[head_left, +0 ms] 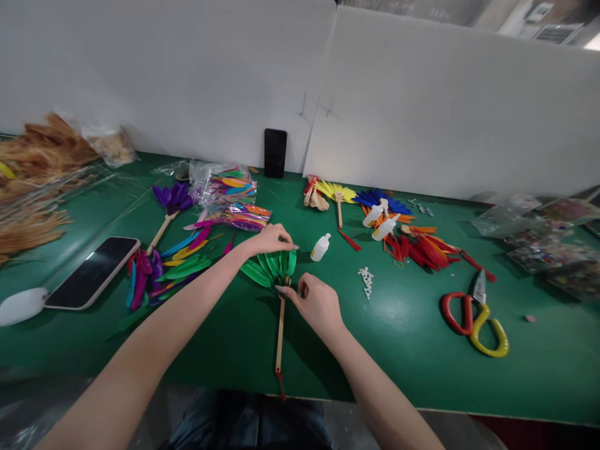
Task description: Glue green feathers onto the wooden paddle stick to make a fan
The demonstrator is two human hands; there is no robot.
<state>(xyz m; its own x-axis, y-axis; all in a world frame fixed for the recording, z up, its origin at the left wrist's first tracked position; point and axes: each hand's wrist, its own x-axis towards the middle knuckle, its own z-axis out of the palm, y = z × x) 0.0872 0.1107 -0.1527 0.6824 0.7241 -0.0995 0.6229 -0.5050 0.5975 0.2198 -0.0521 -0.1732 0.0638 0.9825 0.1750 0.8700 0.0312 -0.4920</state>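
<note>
A small feather fan lies before me, its green feathers spread above a pale wooden handle with a red tassel at the lower end. My left hand reaches over the feather tips, thumb and fingers closed on the top of the rightmost green feather. Down at the quill end, my right hand has thumb and index finger pinched by the head of the handle. What lies between those fingertips is partly hidden. A small white glue bottle stands just right of the feathers.
Loose coloured feathers, a purple fan and a phone lie left. Right are white beads, scissors, a yellow fan, blue feathers and red tassels. Another phone leans against the white panel.
</note>
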